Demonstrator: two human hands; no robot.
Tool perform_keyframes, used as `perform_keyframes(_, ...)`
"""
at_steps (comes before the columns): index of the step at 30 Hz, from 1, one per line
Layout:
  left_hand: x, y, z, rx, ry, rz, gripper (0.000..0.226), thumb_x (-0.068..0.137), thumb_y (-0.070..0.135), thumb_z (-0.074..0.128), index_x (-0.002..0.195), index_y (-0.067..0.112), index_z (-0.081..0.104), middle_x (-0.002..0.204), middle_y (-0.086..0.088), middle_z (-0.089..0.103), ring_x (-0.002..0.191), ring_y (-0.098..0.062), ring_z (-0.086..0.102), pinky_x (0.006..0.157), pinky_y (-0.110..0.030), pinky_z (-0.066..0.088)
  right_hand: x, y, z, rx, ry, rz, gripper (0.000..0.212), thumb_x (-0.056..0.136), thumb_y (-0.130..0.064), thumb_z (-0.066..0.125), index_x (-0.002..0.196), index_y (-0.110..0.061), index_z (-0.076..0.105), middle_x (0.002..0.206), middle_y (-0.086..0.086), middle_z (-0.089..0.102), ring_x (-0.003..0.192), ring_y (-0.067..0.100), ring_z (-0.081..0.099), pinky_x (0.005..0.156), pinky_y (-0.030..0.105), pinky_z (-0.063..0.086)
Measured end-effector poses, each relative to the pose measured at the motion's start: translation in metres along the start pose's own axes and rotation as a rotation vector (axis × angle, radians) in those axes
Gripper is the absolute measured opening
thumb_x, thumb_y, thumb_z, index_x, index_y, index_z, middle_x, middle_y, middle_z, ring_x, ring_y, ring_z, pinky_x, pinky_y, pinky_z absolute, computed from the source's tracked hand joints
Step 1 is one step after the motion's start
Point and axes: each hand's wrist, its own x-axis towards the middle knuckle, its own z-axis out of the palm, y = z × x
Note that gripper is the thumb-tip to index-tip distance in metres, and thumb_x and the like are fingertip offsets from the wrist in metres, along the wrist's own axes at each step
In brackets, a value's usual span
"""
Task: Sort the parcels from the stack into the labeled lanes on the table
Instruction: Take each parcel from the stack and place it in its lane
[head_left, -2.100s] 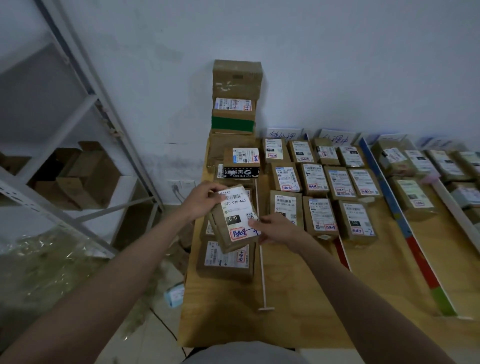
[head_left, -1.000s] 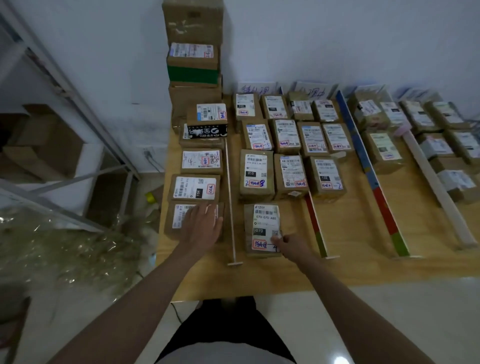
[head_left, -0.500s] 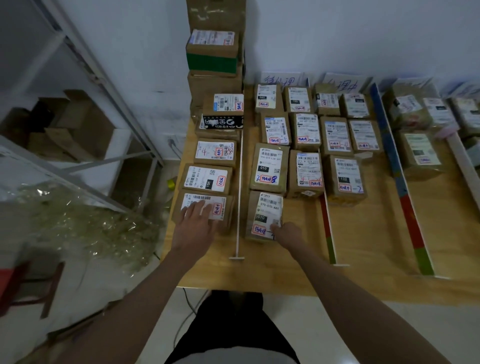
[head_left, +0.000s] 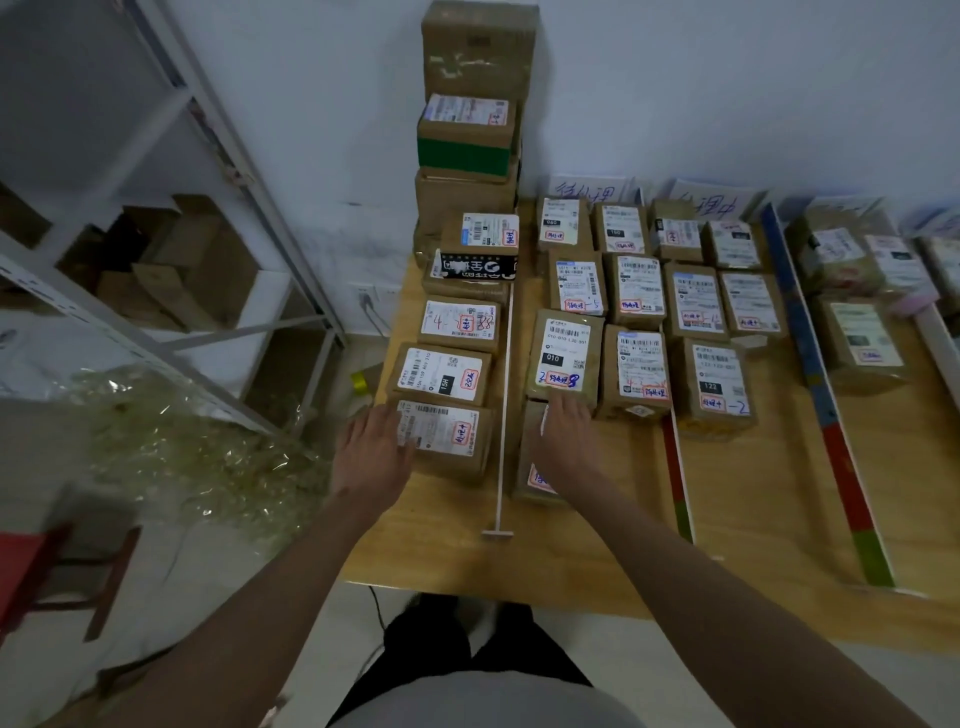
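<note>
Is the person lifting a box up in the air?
No, both the left hand and the right hand lie flat on brown cardboard parcels resting on the wooden table.

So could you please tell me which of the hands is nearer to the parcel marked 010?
Right. The right hand lies just below the parcel marked 010, fingertips at its near edge. The left hand rests on another parcel across the white divider.

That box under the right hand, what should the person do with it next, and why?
Probably lift the right hand off the nearest box and turn back to the stack. The box already lies flat in its lane, just behind the 010 parcel, right of the white divider. The left hand rests on a stack-side parcel, so it may be the next pick.
</note>
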Motion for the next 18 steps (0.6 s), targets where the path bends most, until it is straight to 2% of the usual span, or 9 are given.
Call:
perform_keyframes(3, 0.003, -0.014, 0.006, 0.017, -0.060, 0.025, 0.048, 0.100, 0.039, 0.044, 0.142, 0.018, 0.044, 0.141, -0.006, 0.048, 0.129, -0.027, 0.046, 0.110, -0.046, 0.034, 0.005, -0.028, 0.022, -0.038, -0.040, -0.089, 0.045, 0.099, -0.024, 0.047, 0.141, -0.011, 0.040, 0.143, 0.008, 0.046, 0.134, 0.024, 0.041, 0.113, 0.042, 0.036)
perform_keyframes(7, -0.005, -0.031, 0.019, 0.047, -0.094, 0.083, 0.048, 0.096, 0.041, 0.038, 0.132, 0.014, 0.056, 0.142, -0.007, 0.050, 0.126, -0.027, 0.051, 0.103, -0.045, 0.042, 0.010, -0.059, 0.053, -0.126, -0.196, -0.103, 0.046, 0.097, -0.021, 0.050, 0.142, -0.014, 0.042, 0.145, 0.005, 0.045, 0.136, 0.024, 0.040, 0.114, 0.043, 0.034)
perform_keyframes(9, -0.008, -0.042, 0.025, 0.033, -0.095, 0.110, 0.049, 0.095, 0.040, 0.043, 0.135, 0.015, 0.054, 0.145, -0.007, 0.048, 0.128, -0.026, 0.050, 0.104, -0.044, 0.043, 0.011, -0.069, 0.065, -0.163, -0.263, -0.065, 0.052, 0.097, -0.022, 0.052, 0.146, -0.014, 0.038, 0.149, 0.006, 0.039, 0.138, 0.025, 0.038, 0.115, 0.042, 0.034)
perform_keyframes(12, -0.006, -0.057, 0.029, 0.002, -0.113, 0.117, 0.051, 0.096, 0.038, 0.051, 0.142, 0.016, 0.050, 0.153, -0.007, 0.041, 0.136, -0.025, 0.043, 0.111, -0.043, 0.038, 0.008, -0.078, 0.076, -0.216, -0.254, -0.020, 0.056, 0.095, -0.022, 0.055, 0.147, -0.014, 0.035, 0.149, 0.008, 0.035, 0.137, 0.028, 0.036, 0.112, 0.043, 0.038)
perform_keyframes(15, 0.003, -0.071, 0.026, -0.031, -0.112, 0.121, 0.050, 0.098, 0.038, 0.049, 0.143, 0.016, 0.048, 0.156, -0.006, 0.035, 0.141, -0.024, 0.037, 0.114, -0.042, 0.032, 0.005, -0.089, 0.083, -0.261, -0.269, 0.009, 0.048, 0.095, -0.028, 0.057, 0.139, -0.014, 0.043, 0.142, 0.009, 0.041, 0.127, 0.026, 0.045, 0.104, 0.040, 0.044)
perform_keyframes(18, 0.004, -0.085, 0.021, -0.135, -0.110, 0.066, 0.055, 0.097, 0.035, 0.054, 0.148, 0.016, 0.041, 0.159, -0.007, 0.029, 0.145, -0.025, 0.029, 0.115, -0.044, 0.032, 0.000, -0.102, 0.095, -0.166, -0.432, 0.109, 0.033, 0.096, -0.037, 0.057, 0.121, -0.015, 0.053, 0.122, 0.005, 0.057, 0.105, 0.021, 0.061, 0.084, 0.036, 0.054)
